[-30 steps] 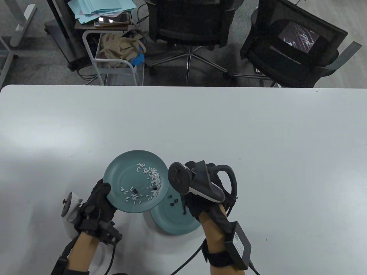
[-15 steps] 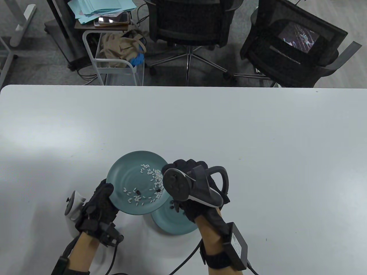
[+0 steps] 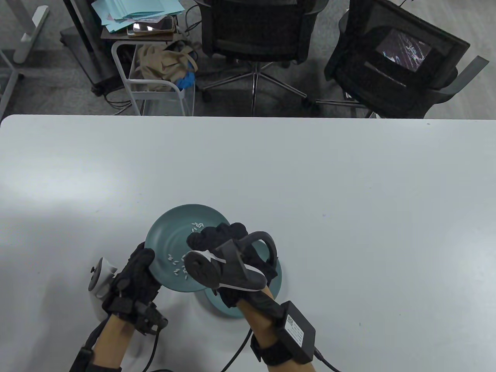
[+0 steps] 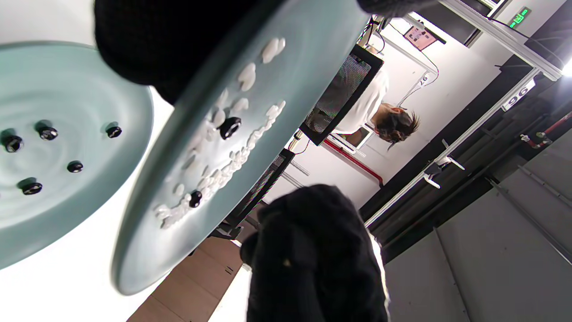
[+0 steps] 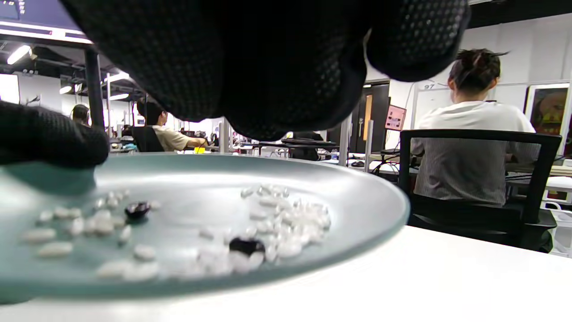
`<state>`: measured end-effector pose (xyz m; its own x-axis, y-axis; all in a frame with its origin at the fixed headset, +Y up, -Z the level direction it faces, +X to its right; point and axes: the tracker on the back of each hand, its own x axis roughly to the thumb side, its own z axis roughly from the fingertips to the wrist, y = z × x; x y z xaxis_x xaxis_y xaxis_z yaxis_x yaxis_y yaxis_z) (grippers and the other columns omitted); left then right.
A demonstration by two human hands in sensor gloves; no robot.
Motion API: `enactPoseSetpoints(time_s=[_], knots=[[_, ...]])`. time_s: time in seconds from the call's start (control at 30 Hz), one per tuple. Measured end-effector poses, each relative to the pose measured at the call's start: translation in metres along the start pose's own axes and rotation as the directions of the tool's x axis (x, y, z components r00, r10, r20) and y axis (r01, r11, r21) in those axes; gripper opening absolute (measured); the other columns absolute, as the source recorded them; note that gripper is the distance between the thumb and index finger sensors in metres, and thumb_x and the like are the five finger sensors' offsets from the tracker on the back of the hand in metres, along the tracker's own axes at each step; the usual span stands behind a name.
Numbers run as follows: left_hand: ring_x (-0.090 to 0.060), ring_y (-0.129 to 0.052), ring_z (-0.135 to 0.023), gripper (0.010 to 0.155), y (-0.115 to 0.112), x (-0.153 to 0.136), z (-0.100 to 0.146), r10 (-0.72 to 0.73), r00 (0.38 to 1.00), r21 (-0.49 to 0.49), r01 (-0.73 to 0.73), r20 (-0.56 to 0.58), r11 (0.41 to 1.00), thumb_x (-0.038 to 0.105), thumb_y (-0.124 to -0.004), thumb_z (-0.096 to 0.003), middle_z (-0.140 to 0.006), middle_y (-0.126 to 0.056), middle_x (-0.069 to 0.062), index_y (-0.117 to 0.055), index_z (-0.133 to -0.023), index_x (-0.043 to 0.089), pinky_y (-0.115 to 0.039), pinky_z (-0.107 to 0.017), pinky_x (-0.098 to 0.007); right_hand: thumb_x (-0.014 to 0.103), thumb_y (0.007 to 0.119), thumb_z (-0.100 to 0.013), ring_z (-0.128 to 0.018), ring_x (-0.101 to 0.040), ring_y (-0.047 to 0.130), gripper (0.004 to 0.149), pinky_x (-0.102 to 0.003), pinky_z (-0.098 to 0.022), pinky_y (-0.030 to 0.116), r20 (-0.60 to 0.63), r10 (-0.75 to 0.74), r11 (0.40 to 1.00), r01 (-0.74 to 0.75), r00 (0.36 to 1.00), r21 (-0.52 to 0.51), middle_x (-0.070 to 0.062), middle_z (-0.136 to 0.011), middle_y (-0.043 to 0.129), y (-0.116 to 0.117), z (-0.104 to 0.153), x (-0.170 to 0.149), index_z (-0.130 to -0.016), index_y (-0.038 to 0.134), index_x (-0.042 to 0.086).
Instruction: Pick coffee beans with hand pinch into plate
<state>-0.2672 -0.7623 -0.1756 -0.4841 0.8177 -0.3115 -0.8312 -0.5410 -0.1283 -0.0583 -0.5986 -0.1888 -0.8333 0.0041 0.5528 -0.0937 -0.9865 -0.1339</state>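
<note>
My left hand [image 3: 142, 260] grips the near left rim of a teal plate [image 3: 174, 228] and holds it tilted above the table. White grains [image 5: 286, 219] and two dark coffee beans [image 5: 246, 245] [image 5: 137, 209] lie on it. My right hand [image 3: 204, 237] hovers over this plate with its fingertips [image 5: 277, 98] curled just above the grains, holding nothing that I can see. A second teal plate [image 3: 228, 308] sits on the table below, mostly hidden in the table view. The left wrist view shows several coffee beans [image 4: 47, 133] on this lower plate [image 4: 89, 210].
The white table [image 3: 348, 193] spreads wide to the right and back. A round white object [image 3: 99, 273] lies by my left wrist. Beyond the far edge stand two black office chairs [image 3: 255, 31] and a small cart [image 3: 155, 77].
My right hand has moved left, from above the lower plate to above the held plate, and now hides most of the grains. My left hand and its plate have barely moved.
</note>
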Motion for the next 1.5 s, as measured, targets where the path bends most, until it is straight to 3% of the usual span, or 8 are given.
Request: enactPoseSetpoints(time_s=[0.17, 0.4, 0.87, 1.07, 1.27, 1.5], knots=[[-0.036, -0.09, -0.067, 0.061, -0.001, -0.002, -0.001, -0.009, 1.0, -0.002, 0.009, -0.007, 1.0, 0.044, -0.062, -0.049, -0.092, -0.069, -0.011, -0.038, -0.1, 0.021, -0.084, -0.043, -0.042, 0.037, 0.088, -0.042, -0.059, -0.027, 0.092, 0.037, -0.056, -0.053, 0.07, 0.063, 0.015, 1.0, -0.017, 0.998, 0.025, -0.005, -0.078, 0.096, 0.012, -0.003, 0.018, -0.078, 0.086, 0.03], [-0.037, -0.09, -0.067, 0.061, -0.001, -0.002, -0.001, -0.017, 1.0, -0.002, 0.017, -0.004, 1.0, 0.044, -0.062, -0.049, -0.092, -0.069, -0.011, -0.038, -0.1, 0.021, -0.084, -0.044, -0.042, 0.038, 0.087, -0.042, -0.057, -0.026, 0.093, 0.038, -0.056, -0.053, 0.07, 0.076, 0.113, 0.991, -0.118, 0.991, 0.07, -0.006, -0.077, 0.097, 0.027, -0.008, 0.032, -0.078, 0.085, 0.029], [-0.038, -0.089, -0.065, 0.062, -0.003, -0.006, -0.001, -0.017, 1.0, 0.002, 0.017, -0.01, 1.0, 0.044, -0.062, -0.049, -0.091, -0.068, -0.014, -0.037, -0.1, 0.018, -0.086, -0.042, -0.042, 0.035, 0.088, -0.041, -0.045, -0.021, 0.094, 0.038, -0.053, -0.049, 0.075, 0.068, 0.083, 0.988, -0.091, 0.994, 0.123, -0.007, -0.071, 0.098, 0.036, -0.013, 0.03, -0.078, 0.082, 0.024], [-0.035, -0.089, -0.068, 0.062, -0.004, -0.001, 0.001, -0.015, 1.0, -0.006, 0.015, 0.02, 1.0, 0.046, -0.061, -0.0492, -0.092, -0.067, -0.011, -0.036, -0.1, 0.02, -0.085, -0.045, -0.041, 0.036, 0.087, -0.041, -0.044, -0.021, 0.093, 0.038, -0.053, -0.049, 0.074, 0.05, 0.002, 1.0, -0.003, 0.999, 0.012, -0.007, -0.069, 0.098, 0.019, -0.005, 0.021, -0.077, 0.083, 0.024], [-0.035, -0.089, -0.068, 0.062, -0.001, 0.003, 0.002, -0.006, 0.999, 0.003, 0.006, 0.032, 1.0, 0.046, -0.061, -0.0492, -0.092, -0.067, -0.011, -0.036, -0.1, 0.021, -0.084, -0.045, -0.041, 0.036, 0.086, -0.041, -0.045, -0.022, 0.092, 0.04, -0.054, -0.05, 0.073, -0.017, -0.068, 0.985, 0.064, 0.998, -0.157, -0.007, -0.069, 0.097, -0.013, 0.01, 0.001, -0.079, 0.081, 0.023], [-0.035, -0.089, -0.068, 0.062, 0.001, 0.006, 0.003, 0.003, 0.999, 0.013, -0.004, 0.044, 1.0, 0.047, -0.061, -0.0492, -0.093, -0.067, -0.01, -0.036, -0.1, 0.022, -0.084, -0.045, -0.041, 0.035, 0.084, -0.042, -0.045, -0.022, 0.091, 0.039, -0.054, -0.05, 0.072, -0.145, -0.028, 0.97, -0.008, 0.989, -0.244, -0.008, -0.07, 0.096, -0.028, 0.04, -0.037, -0.08, 0.083, 0.025]])
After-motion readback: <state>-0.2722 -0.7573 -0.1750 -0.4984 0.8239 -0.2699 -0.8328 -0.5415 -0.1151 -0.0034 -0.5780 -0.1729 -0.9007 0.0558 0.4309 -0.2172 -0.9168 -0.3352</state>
